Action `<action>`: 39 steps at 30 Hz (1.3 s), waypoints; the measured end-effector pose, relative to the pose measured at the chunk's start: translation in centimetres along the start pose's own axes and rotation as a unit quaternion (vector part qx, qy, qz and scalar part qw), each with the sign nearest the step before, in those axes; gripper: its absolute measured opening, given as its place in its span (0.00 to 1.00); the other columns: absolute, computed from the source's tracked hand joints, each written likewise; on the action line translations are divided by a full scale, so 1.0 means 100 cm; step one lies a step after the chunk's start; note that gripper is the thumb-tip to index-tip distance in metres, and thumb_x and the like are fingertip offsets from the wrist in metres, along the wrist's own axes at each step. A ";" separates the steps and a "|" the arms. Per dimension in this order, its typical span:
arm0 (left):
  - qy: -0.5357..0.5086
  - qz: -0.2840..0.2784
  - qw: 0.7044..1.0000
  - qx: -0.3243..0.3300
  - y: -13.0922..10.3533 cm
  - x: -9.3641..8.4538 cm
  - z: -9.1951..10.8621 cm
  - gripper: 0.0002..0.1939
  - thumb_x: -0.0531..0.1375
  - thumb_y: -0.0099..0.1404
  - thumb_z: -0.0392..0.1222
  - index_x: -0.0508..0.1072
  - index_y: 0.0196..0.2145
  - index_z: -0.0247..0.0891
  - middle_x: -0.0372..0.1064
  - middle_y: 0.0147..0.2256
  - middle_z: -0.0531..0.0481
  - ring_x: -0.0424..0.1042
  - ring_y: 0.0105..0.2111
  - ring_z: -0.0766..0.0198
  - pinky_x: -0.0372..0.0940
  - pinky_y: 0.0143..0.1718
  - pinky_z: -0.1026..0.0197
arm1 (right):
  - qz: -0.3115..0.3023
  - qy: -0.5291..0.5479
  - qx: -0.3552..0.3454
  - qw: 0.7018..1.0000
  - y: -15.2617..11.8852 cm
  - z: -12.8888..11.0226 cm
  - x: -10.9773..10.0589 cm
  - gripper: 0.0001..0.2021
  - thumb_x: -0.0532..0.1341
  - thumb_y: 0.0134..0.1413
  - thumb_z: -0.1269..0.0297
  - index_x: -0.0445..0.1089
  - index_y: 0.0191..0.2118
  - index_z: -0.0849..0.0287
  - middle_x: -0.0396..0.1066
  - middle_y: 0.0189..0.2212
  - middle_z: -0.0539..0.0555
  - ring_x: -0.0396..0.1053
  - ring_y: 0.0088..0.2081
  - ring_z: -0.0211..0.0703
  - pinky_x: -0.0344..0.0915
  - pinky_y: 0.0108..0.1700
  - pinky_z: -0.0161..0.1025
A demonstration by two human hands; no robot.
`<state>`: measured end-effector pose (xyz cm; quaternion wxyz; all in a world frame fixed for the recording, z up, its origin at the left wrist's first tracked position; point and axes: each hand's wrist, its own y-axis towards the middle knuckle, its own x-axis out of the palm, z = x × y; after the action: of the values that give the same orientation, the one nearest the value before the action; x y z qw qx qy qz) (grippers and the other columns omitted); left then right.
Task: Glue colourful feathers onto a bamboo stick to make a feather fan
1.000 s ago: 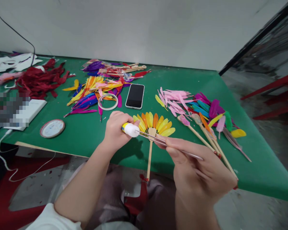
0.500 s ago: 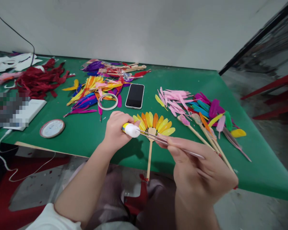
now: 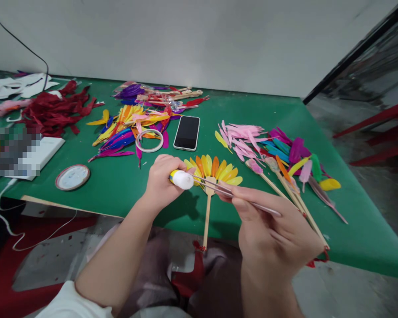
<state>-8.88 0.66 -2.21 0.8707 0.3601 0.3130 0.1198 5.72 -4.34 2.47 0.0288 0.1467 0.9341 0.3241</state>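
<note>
My left hand [image 3: 162, 180] is closed around a small yellow bottle with a white end [image 3: 183, 180], which looks like a glue bottle. In my right hand [image 3: 272, 225] is a pair of metal tweezers [image 3: 248, 203], pinched between thumb and fingers, with its tips at the bottle's white end. Behind and below them lies a feather fan [image 3: 210, 181] on the table, with yellow and orange feathers spread around a wooden head. Its wooden handle [image 3: 207, 221] reaches past the table's front edge. Whether the tweezers hold anything at their tips I cannot tell.
A phone [image 3: 187, 133] and a tape roll [image 3: 149, 141] lie beyond my hands. Mixed feathers [image 3: 126, 128] and red material [image 3: 59, 108] are at left. Pink feathers [image 3: 240, 134] and wooden sticks [image 3: 273, 185] are at right. A round lid [image 3: 72, 177] sits near the front edge.
My right hand has shifted very slightly left with the tweezers, baring more of a stick's red-tied end. The left hand and bottle have barely moved.
</note>
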 end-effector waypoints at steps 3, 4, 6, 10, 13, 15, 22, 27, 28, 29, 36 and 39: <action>-0.020 -0.016 0.999 -0.023 -0.001 0.001 0.002 0.12 0.59 0.54 0.39 0.60 0.19 0.37 0.60 0.19 0.58 0.59 0.21 0.72 0.57 0.27 0.66 | 0.000 -0.010 -0.015 1.000 0.000 0.001 0.000 0.12 0.62 0.43 0.79 0.73 0.33 0.54 0.75 0.28 0.46 0.73 0.28 0.39 0.73 0.33 0.39; -0.027 -0.022 0.999 -0.028 -0.002 0.001 0.002 0.11 0.59 0.54 0.39 0.60 0.20 0.37 0.61 0.19 0.58 0.60 0.22 0.72 0.57 0.27 0.66 | 0.001 -0.014 -0.023 1.000 0.000 0.002 0.000 0.12 0.62 0.43 0.79 0.73 0.33 0.54 0.75 0.28 0.46 0.73 0.28 0.39 0.73 0.33 0.38; -0.043 -0.034 0.998 -0.041 -0.004 0.002 0.002 0.09 0.60 0.53 0.39 0.62 0.21 0.38 0.62 0.20 0.58 0.61 0.22 0.72 0.58 0.28 0.66 | 0.002 -0.017 -0.038 0.999 0.000 0.004 -0.001 0.12 0.62 0.43 0.79 0.73 0.34 0.54 0.75 0.29 0.46 0.73 0.28 0.38 0.73 0.33 0.38; -0.063 -0.049 0.994 -0.070 -0.005 0.003 0.002 0.08 0.60 0.53 0.39 0.63 0.21 0.38 0.64 0.21 0.57 0.63 0.23 0.71 0.59 0.28 0.66 | -0.002 -0.024 -0.055 0.998 0.000 0.007 -0.003 0.12 0.61 0.46 0.77 0.72 0.35 0.53 0.75 0.29 0.47 0.73 0.29 0.40 0.74 0.33 0.39; -0.062 -0.051 0.994 -0.077 -0.003 0.002 0.004 0.10 0.59 0.54 0.40 0.62 0.20 0.37 0.63 0.20 0.57 0.62 0.23 0.71 0.59 0.27 0.67 | -0.022 -0.055 -0.067 0.996 0.000 0.006 -0.005 0.11 0.60 0.47 0.75 0.71 0.35 0.52 0.75 0.29 0.47 0.74 0.28 0.41 0.74 0.31 0.39; -0.060 -0.050 0.994 -0.076 -0.002 0.001 0.005 0.10 0.59 0.54 0.40 0.62 0.19 0.37 0.63 0.20 0.57 0.62 0.22 0.72 0.59 0.26 0.67 | -0.028 -0.063 -0.068 0.995 0.001 0.004 -0.006 0.10 0.61 0.47 0.74 0.72 0.35 0.52 0.75 0.29 0.47 0.74 0.28 0.41 0.74 0.31 0.39; -0.055 -0.045 0.996 -0.062 -0.002 0.001 0.005 0.10 0.59 0.54 0.40 0.63 0.20 0.37 0.63 0.19 0.57 0.61 0.21 0.72 0.58 0.25 0.67 | -0.030 -0.063 -0.052 0.996 0.002 0.000 -0.005 0.10 0.61 0.47 0.74 0.72 0.34 0.52 0.75 0.28 0.46 0.73 0.28 0.39 0.73 0.31 0.38; -0.055 -0.047 0.995 -0.066 -0.001 0.001 0.005 0.10 0.60 0.53 0.40 0.63 0.19 0.37 0.62 0.19 0.57 0.61 0.22 0.72 0.58 0.25 0.68 | -0.039 -0.071 -0.060 0.995 0.003 0.001 -0.007 0.10 0.61 0.47 0.74 0.72 0.34 0.53 0.75 0.29 0.46 0.74 0.28 0.39 0.73 0.31 0.38; -0.055 -0.048 0.995 -0.067 -0.001 0.001 0.005 0.10 0.60 0.53 0.40 0.63 0.19 0.37 0.62 0.19 0.57 0.61 0.22 0.72 0.58 0.25 0.68 | -0.040 -0.071 -0.061 0.995 0.003 0.001 -0.007 0.09 0.61 0.47 0.74 0.72 0.34 0.53 0.75 0.29 0.46 0.74 0.28 0.40 0.73 0.31 0.38; -0.056 -0.048 0.995 -0.068 -0.001 0.001 0.005 0.10 0.60 0.53 0.40 0.63 0.19 0.37 0.62 0.19 0.57 0.61 0.22 0.72 0.58 0.25 0.68 | -0.041 -0.072 -0.062 0.995 0.003 0.001 -0.007 0.09 0.61 0.47 0.74 0.72 0.34 0.53 0.75 0.28 0.46 0.74 0.28 0.40 0.74 0.31 0.38; -0.052 -0.047 0.995 -0.065 -0.001 0.001 0.005 0.10 0.60 0.53 0.40 0.63 0.20 0.37 0.63 0.20 0.56 0.61 0.21 0.72 0.58 0.25 0.67 | -0.043 -0.078 -0.062 0.994 0.003 0.001 -0.008 0.08 0.61 0.47 0.73 0.72 0.33 0.53 0.75 0.28 0.47 0.74 0.28 0.41 0.74 0.30 0.39; -0.051 -0.047 0.995 -0.065 -0.002 0.002 0.005 0.10 0.60 0.53 0.40 0.63 0.20 0.37 0.63 0.20 0.57 0.61 0.21 0.72 0.58 0.25 0.67 | -0.043 -0.079 -0.062 0.994 0.003 0.001 -0.008 0.08 0.61 0.47 0.73 0.72 0.33 0.53 0.75 0.28 0.47 0.74 0.28 0.41 0.74 0.30 0.39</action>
<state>-8.42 0.27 -2.15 0.9117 0.2935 0.2760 0.0800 6.55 -4.30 2.56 0.1252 0.1290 0.9125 0.3675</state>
